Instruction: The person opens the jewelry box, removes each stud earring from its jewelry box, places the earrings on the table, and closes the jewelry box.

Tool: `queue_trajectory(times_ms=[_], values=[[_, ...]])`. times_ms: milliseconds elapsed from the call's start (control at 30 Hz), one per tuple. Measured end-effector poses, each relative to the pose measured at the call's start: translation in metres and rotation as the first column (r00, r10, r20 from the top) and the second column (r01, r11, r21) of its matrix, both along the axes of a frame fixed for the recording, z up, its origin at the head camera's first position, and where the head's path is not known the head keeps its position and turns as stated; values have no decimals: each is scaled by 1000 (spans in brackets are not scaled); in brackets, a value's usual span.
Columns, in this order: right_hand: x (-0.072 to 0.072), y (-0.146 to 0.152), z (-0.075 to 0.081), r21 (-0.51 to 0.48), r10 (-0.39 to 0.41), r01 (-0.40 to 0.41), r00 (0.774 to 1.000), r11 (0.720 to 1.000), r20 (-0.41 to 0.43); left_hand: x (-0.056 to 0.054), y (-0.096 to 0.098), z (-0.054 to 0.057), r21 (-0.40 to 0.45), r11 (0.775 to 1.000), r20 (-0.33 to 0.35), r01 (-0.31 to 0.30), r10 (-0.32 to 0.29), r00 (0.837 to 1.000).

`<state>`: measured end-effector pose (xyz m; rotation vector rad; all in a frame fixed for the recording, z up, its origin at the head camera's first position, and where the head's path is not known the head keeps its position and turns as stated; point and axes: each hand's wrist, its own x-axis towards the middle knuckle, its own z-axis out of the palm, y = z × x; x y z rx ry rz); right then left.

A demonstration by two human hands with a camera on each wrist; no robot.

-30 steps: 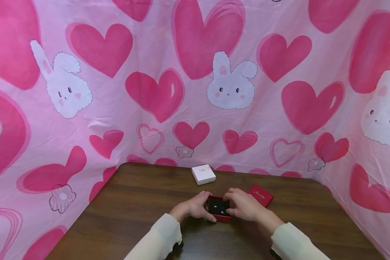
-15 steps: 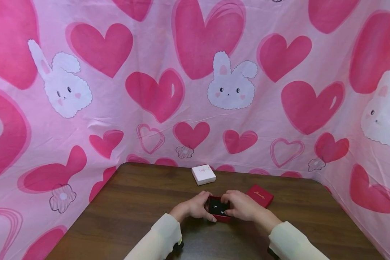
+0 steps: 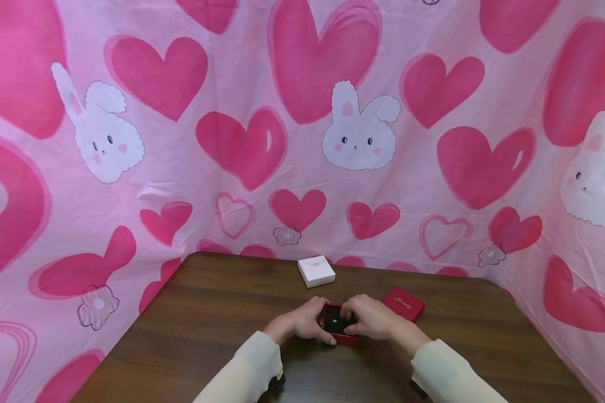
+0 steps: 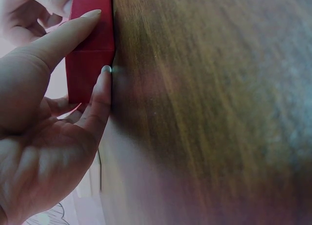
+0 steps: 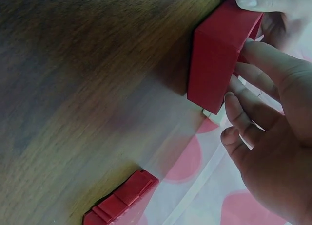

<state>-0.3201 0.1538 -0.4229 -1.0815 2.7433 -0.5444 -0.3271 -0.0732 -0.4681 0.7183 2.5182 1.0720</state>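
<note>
Backdrop (image 3: 355, 190), pink cloth with hearts and rabbits, cut off on top. Table (image 3: 222, 302), brown wood-grain, near edge out of view. Left hand (image 3: 306, 320): thumb and fingers gripping a corner of the open red box (image 5: 214, 66), which stands on the table. Right hand (image 3: 372, 318): fingertips inside that box, hidden; whether they pinch anything cannot be told. White box (image 3: 316, 272), closed, lettering illegible. Red lid (image 3: 403, 304), lying apart. Black pad (image 3: 339, 329), inside the red box, partly covered. Silvery ornament (image 3: 335, 321), on the pad; one visible, two a second ago.
</note>
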Motion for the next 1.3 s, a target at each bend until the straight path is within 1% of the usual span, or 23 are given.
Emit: queue_trajectory(times_ms=[33,100,167,267,367,500,600,733,900,1067,1300], values=[[0,0,0,-2,6,-6,1000,1000,3,-1,0,-2,-4,1000,-10,7,-7,1000],[-2,-1,-2,-3,16,-16,1000,1000,5,0,0,-2,-6,1000,-11,10,-10,1000],[-3,-2,-3,-1,25,-25,1000,1000,-1,1,0,1,-9,1000,-10,3,-3,1000],[-5,-3,-5,5,33,-33,999,999,-7,8,2,9,-1,1000,8,-19,19,1000],[-5,-4,-5,8,45,-45,999,999,-8,9,3,10,-10,999,8,-33,34,999],[-4,-5,-3,4,49,-49,999,999,17,11,4,13,-12,999,3,-35,35,999],[-3,-6,-2,-1,37,-37,998,999,45,11,4,15,-13,999,0,-32,32,999],[-3,-7,-4,2,27,-27,998,1000,60,10,4,13,-11,999,1,-32,32,1000],[-1,-9,-6,6,20,-20,998,1000,55,8,4,9,-8,1000,-5,-26,26,1000],[0,-10,-5,14,-1,1,999,1000,54,9,4,9,0,1000,-2,-31,31,1000],[0,-12,-6,27,-27,26,999,999,45,7,4,6,-5,1000,-11,-30,30,999]])
